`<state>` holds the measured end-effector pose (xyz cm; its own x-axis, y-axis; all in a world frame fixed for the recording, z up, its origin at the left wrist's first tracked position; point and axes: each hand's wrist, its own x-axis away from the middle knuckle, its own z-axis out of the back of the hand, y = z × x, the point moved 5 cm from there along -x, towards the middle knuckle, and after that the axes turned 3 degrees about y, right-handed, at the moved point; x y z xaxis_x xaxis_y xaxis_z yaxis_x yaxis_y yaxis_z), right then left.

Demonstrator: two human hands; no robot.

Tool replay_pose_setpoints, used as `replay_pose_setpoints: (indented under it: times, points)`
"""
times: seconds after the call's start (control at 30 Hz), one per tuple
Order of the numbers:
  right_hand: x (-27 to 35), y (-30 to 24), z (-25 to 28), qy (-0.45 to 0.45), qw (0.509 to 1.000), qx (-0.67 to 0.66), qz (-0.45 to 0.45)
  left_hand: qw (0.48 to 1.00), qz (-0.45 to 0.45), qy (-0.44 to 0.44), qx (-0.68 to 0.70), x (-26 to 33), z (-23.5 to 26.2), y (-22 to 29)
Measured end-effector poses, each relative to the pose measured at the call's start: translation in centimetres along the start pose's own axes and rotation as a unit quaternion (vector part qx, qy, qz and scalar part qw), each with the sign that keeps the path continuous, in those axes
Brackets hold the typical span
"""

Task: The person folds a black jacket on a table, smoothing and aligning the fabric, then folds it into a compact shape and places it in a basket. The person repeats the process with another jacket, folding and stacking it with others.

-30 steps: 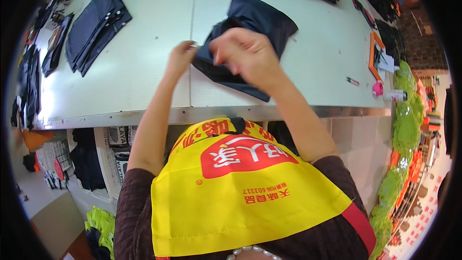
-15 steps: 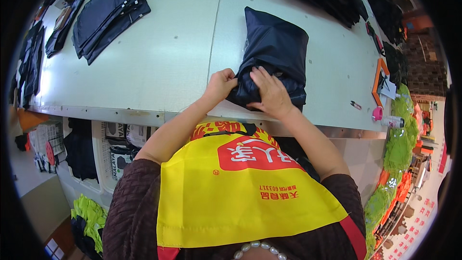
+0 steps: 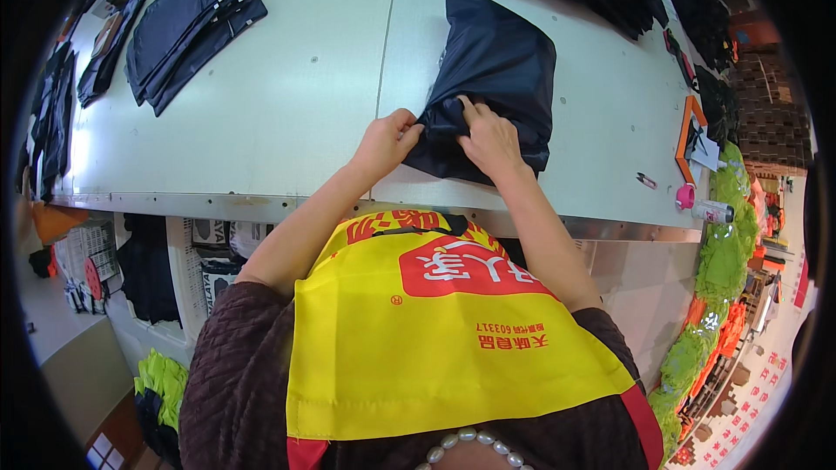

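On the big pale worktop (image 3: 287,122), a dark cloth piece (image 3: 501,70) is laid flat near the front edge. Its near corner is pinched by both hands, left hand (image 3: 383,144) and right hand (image 3: 489,141). Folding looks only begun.

Open desk to the left
Bare desk (image 3: 287,113) lies between the dark garment (image 3: 496,78) and the folded stack (image 3: 187,22) (clutter crowds the right edge).

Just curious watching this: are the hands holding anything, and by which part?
Both the left hand and right hand pinch the dark folded garment at its near, bunched lower edge.
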<state>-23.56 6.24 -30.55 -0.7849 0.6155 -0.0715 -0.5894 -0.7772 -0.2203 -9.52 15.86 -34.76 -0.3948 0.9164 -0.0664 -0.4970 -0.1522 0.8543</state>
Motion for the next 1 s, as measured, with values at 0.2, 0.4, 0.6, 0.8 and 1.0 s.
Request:
replay_pose_setpoints:
  times: [0.2,0.4,0.6,0.8,1.0]
  points:
    - [-4.4,0.8,0.8,-0.109,0.994,-0.015,-0.009,0.888,-0.365,0.163,-0.227,2.6,2.2,5.1]
    - [-5.4,0.6,1.6,-0.129,0.991,-0.033,0.011,0.881,-0.286,-0.079,-0.369,0.5,-4.0,2.1]
    - [-5.9,1.1,2.2,-0.152,0.987,-0.044,0.009,0.888,-0.168,-0.143,-0.403,-0.9,-4.8,2.1]
    - [-4.8,1.1,3.1,-0.127,0.990,-0.069,0.000,0.896,-0.190,-0.206,-0.346,-1.4,-2.4,6.1]
    - [-2.2,1.8,3.1,0.039,0.922,-0.364,0.126,0.909,-0.212,-0.138,-0.330,-0.8,-1.0,3.7]
